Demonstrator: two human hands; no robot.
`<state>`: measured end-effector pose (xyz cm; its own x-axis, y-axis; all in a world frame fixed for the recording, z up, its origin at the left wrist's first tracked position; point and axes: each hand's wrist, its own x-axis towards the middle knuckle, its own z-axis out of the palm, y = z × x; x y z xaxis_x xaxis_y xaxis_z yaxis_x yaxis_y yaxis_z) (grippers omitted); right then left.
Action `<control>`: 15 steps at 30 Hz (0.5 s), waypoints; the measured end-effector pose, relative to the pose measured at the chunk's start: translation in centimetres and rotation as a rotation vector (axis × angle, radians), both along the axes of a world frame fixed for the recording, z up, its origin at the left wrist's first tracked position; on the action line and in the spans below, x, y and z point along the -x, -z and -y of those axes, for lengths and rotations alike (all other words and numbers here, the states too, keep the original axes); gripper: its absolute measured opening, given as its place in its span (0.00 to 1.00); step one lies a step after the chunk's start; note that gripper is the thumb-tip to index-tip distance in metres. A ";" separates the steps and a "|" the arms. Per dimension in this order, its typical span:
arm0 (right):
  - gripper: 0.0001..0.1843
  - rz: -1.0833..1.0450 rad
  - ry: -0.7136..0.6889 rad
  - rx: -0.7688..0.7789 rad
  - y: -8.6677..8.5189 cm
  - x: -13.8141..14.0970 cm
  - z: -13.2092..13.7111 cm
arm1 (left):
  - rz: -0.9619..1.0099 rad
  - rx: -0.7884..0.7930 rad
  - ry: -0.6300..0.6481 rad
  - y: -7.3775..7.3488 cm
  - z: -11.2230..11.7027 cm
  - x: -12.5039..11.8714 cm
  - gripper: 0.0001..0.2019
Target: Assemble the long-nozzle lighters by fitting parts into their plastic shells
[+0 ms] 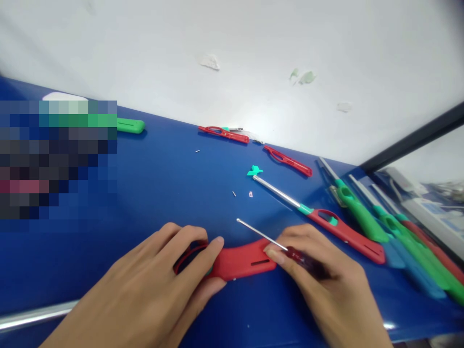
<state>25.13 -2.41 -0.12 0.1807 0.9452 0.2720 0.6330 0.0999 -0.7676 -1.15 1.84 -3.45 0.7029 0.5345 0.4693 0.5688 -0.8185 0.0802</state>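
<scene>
My left hand [155, 280] is closed around the trigger end of a red utility lighter [239, 261], which lies low over the blue table. A silver tube [36, 314] runs out to the left from under that hand. In my right hand [329, 280] is a screwdriver [263, 236] with a dark red handle, its shaft pointing up and left, away from the lighter. My right thumb and fingertips touch the lighter's slotted end. Beyond the hands lie a small screw [234, 194], a tiny pink piece [251, 194] and a green plastic piece [255, 170].
A whole red lighter [348, 237] lies right of centre. Several green, blue and red lighters [366, 217] are piled at the right. Two red casing parts [288, 160] [224, 134] rest near the white wall [246, 63]. Another screw [197, 151] and a green handle [131, 126] lie further left, beside a blurred-out area.
</scene>
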 end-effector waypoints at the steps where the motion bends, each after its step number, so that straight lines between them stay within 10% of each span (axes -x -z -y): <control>1: 0.07 -0.003 -0.008 0.006 0.0 0.0 0.0 | -0.005 0.003 0.000 0.0 0.0 0.0 0.18; 15: 0.07 0.069 -0.033 -0.020 -0.4 0.2 -0.4 | -0.040 -0.008 -0.029 0.1 0.3 0.6 0.21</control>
